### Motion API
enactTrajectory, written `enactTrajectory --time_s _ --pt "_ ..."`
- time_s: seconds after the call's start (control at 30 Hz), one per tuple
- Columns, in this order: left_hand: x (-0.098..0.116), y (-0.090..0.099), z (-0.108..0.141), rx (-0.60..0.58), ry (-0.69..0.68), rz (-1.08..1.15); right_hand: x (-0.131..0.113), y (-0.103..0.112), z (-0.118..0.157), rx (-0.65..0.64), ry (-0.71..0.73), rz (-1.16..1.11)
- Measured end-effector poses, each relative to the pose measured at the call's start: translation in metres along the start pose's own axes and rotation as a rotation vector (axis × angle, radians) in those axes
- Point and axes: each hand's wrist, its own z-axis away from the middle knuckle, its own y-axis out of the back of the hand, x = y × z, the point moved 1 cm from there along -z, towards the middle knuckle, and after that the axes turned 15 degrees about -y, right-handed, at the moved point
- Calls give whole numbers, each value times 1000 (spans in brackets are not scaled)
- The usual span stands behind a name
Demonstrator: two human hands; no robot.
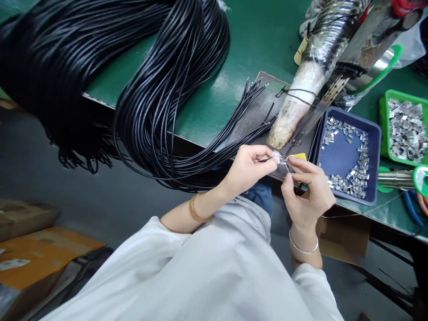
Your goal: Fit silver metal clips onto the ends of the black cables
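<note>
A tug is the risk

Our left hand (pixel 249 167) pinches a slim black cable (pixel 264 160) at the front of a flat grey board (pixel 256 110); our right hand (pixel 309 187) pinches a thin silvery wire (pixel 287 168) beside it. We judge a tug from the glossy, looping black cable bundle (pixel 143 102) could pull the tip astray. Angular, shiny metal clips (pixel 361 174) lie in a rectangular blue plastic tray (pixel 339 158).

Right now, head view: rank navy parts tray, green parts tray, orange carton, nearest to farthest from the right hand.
From the right hand:
1. Navy parts tray: just right.
2. Green parts tray: right, past the navy one.
3. Orange carton: far lower left.
</note>
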Motion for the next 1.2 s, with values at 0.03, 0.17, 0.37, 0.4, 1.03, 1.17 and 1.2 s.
enactTrajectory --time_s 0.03,0.17,0.37,0.4,1.03,1.17,1.2 --pt "0 0 0 -2 3 -4 0 0 0 4 -7 1" --pt "2 1 1 -32 9 -70 1 2 0 4 -27 2" --pt "0 1 0 -18 42 -53 3 2 2 8 15 56" --pt "-1 1 0 -8 46 -48 3 2 2 18 19 63" --pt "-2 -3 1 18 32 -74 -2 1 0 53 11 58" --pt "1 -1 -2 -10 37 -14 1 2 2 3 20 61" --pt "2 -1 -3 -18 36 -2 1 2 3 -3 19 62"
